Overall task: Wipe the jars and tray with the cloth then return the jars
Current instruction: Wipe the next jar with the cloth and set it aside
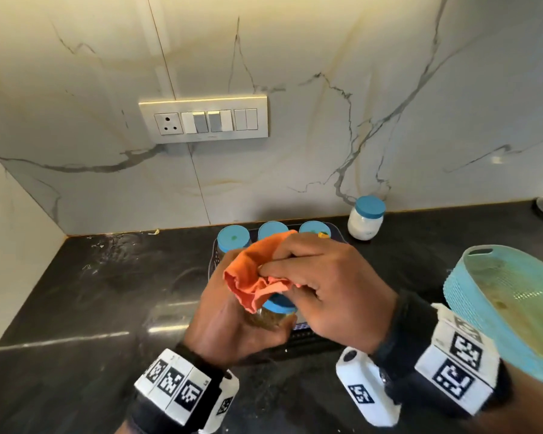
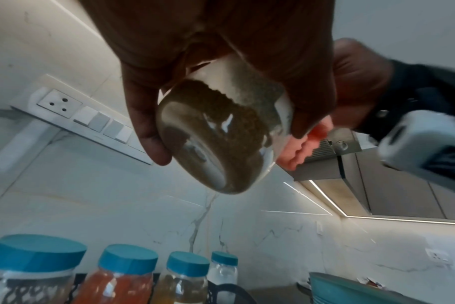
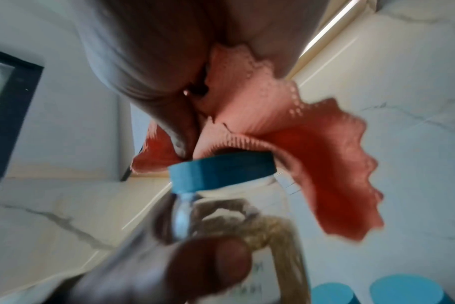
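Two hands meet over the black counter [image 1: 76, 308] in front of you. Your left hand [image 1: 232, 321] curls its fingers and thumb round a clear jar [image 2: 221, 144] of brownish powder, held tilted in the air above the dark tray [image 1: 213, 261]. Your right hand [image 1: 326, 283] pinches the orange cloth [image 1: 251, 277], bunched against the jar's blue lid [image 3: 221, 170]. Behind your hands, three blue-lidded jars [image 1: 233, 241] stand in a row on the tray. Further right, a white-filled jar [image 1: 365, 222] stands alone on the counter near the marble wall. At the far right, a teal basket [image 1: 470, 286] sits tilted, close to your right wrist.
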### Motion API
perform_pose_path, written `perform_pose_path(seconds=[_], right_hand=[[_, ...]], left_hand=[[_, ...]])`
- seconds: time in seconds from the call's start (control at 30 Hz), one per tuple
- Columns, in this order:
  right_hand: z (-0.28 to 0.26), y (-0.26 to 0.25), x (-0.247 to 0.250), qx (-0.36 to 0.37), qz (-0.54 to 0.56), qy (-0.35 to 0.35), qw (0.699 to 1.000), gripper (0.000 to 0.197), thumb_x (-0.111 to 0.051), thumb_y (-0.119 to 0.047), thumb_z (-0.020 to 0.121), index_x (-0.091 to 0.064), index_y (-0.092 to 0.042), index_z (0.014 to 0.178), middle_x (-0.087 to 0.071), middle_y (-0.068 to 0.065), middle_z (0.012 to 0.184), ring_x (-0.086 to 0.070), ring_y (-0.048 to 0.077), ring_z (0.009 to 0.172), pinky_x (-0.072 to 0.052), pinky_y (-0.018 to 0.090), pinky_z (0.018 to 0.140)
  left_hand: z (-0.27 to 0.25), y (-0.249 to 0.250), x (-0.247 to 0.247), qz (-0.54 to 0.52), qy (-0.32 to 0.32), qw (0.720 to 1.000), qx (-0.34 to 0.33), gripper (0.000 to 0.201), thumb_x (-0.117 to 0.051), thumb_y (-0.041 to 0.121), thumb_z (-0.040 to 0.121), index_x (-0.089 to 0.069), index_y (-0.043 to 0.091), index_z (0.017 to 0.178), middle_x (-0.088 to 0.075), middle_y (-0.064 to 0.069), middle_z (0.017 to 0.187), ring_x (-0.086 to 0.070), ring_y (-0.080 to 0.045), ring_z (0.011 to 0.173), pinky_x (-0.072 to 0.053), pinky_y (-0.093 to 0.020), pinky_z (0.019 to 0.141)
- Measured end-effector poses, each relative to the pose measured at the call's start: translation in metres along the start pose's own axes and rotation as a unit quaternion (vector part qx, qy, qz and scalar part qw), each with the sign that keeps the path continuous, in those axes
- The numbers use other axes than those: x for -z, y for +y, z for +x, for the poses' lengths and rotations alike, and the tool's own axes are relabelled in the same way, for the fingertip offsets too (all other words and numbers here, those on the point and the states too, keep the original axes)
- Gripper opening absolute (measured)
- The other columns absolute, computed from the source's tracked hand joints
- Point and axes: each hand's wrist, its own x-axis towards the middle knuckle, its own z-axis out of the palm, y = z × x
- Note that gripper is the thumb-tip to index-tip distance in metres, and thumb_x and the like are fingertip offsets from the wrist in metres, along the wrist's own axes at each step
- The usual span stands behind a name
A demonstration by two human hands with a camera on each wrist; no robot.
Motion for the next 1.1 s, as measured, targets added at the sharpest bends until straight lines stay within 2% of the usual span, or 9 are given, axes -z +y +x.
perform_pose_path(seconds=[0.13, 0.3, 0.4, 0.47, 0.53, 0.67, 0.8, 0.93, 1.1], right_hand=[[-0.023, 0.006, 0.016, 0.033, -0.016, -0.05, 0.998, 0.033, -0.05, -0.015, 0.087, -0.075, -0.016, 0.108, -0.065, -0.006, 0.102, -0.062, 0.009, 0.092, -0.049, 0.019, 0.084], [0.001, 0.038, 0.018, -0.012, -0.048, 0.013, 0.999, 0.031, -0.053, -0.017, 0.085, -0.078, -0.013, 0.104, -0.067, -0.001, 0.095, -0.064, 0.015, 0.086, -0.055, 0.035, 0.072], [0.019, 0.024, 0.008, 0.016, -0.005, 0.016, 1.0, 0.032, -0.054, -0.011, 0.084, -0.077, -0.012, 0.106, -0.068, 0.0, 0.1, -0.065, 0.015, 0.092, -0.054, 0.03, 0.08], [0.013, 0.021, 0.01, 0.045, 0.024, -0.009, 0.999, 0.034, -0.054, -0.007, 0.083, -0.077, -0.013, 0.107, -0.068, -0.001, 0.102, -0.063, 0.011, 0.096, -0.051, 0.023, 0.084], [0.002, 0.029, 0.016, 0.051, 0.034, -0.021, 0.998, 0.034, -0.053, -0.008, 0.083, -0.077, -0.015, 0.107, -0.068, -0.004, 0.103, -0.062, 0.005, 0.097, -0.049, 0.019, 0.086], [0.006, 0.062, 0.017, 0.01, -0.027, -0.023, 0.999, 0.028, -0.064, -0.013, 0.084, -0.077, -0.017, 0.108, -0.069, -0.006, 0.099, -0.065, 0.01, 0.09, -0.055, 0.032, 0.077], [0.039, 0.062, 0.008, -0.04, 0.021, -0.016, 0.999, 0.024, -0.067, -0.021, 0.084, -0.078, -0.019, 0.105, -0.069, -0.002, 0.091, -0.065, 0.015, 0.082, -0.053, 0.037, 0.07], [0.047, 0.049, 0.005, 0.007, 0.056, -0.028, 0.998, 0.022, -0.07, -0.013, 0.085, -0.077, -0.013, 0.106, -0.071, -0.001, 0.095, -0.066, 0.011, 0.087, -0.054, 0.029, 0.077], [0.031, 0.057, 0.018, 0.02, 0.068, -0.049, 0.996, 0.027, -0.068, -0.004, 0.083, -0.077, -0.014, 0.107, -0.07, -0.004, 0.102, -0.067, 0.009, 0.096, -0.054, 0.03, 0.083]], left_hand=[[-0.002, -0.014, 0.014, 0.082, 0.017, 0.996, 0.011, 0.098, -0.083, 0.058, 0.061, -0.042, 0.013, 0.137, -0.045, 0.015, 0.131, -0.054, -0.016, 0.118, -0.048, -0.028, 0.1], [0.007, -0.011, -0.003, 0.065, -0.006, 0.997, 0.04, 0.087, -0.086, 0.038, 0.06, -0.05, 0.013, 0.136, -0.057, 0.006, 0.129, -0.057, -0.016, 0.117, -0.05, -0.03, 0.097], [0.018, -0.011, -0.005, -0.114, -0.042, 0.986, 0.112, 0.053, -0.083, 0.013, 0.072, -0.058, 0.013, 0.118, -0.064, -0.008, 0.103, -0.063, -0.018, 0.096, -0.05, -0.031, 0.088], [0.016, -0.019, -0.001, -0.156, -0.047, 0.978, 0.132, 0.045, -0.08, 0.038, 0.077, -0.056, 0.017, 0.109, -0.063, -0.009, 0.097, -0.065, -0.027, 0.092, -0.052, -0.037, 0.084], [0.012, -0.024, 0.004, -0.149, -0.041, 0.975, 0.159, 0.07, -0.079, 0.06, 0.071, -0.05, 0.017, 0.118, -0.058, -0.008, 0.104, -0.062, -0.042, 0.098, -0.049, -0.044, 0.083], [0.013, -0.024, 0.0, 0.018, -0.019, 0.995, 0.101, 0.094, -0.092, 0.041, 0.057, -0.045, 0.028, 0.137, -0.058, 0.015, 0.125, -0.061, -0.012, 0.111, -0.053, -0.035, 0.09], [0.022, -0.023, -0.004, -0.05, -0.027, 0.988, 0.141, 0.084, -0.092, 0.032, 0.06, -0.048, 0.032, 0.131, -0.062, 0.014, 0.118, -0.064, -0.014, 0.108, -0.055, -0.036, 0.089], [0.032, -0.019, 0.004, -0.189, -0.036, 0.964, 0.183, 0.077, -0.088, -0.005, 0.063, -0.054, 0.022, 0.126, -0.069, 0.007, 0.112, -0.068, -0.006, 0.106, -0.054, -0.025, 0.088], [0.021, -0.025, 0.014, -0.159, -0.013, 0.96, 0.228, 0.079, -0.092, 0.021, 0.058, -0.055, 0.038, 0.126, -0.071, 0.011, 0.115, -0.069, -0.012, 0.106, -0.055, -0.031, 0.091]])
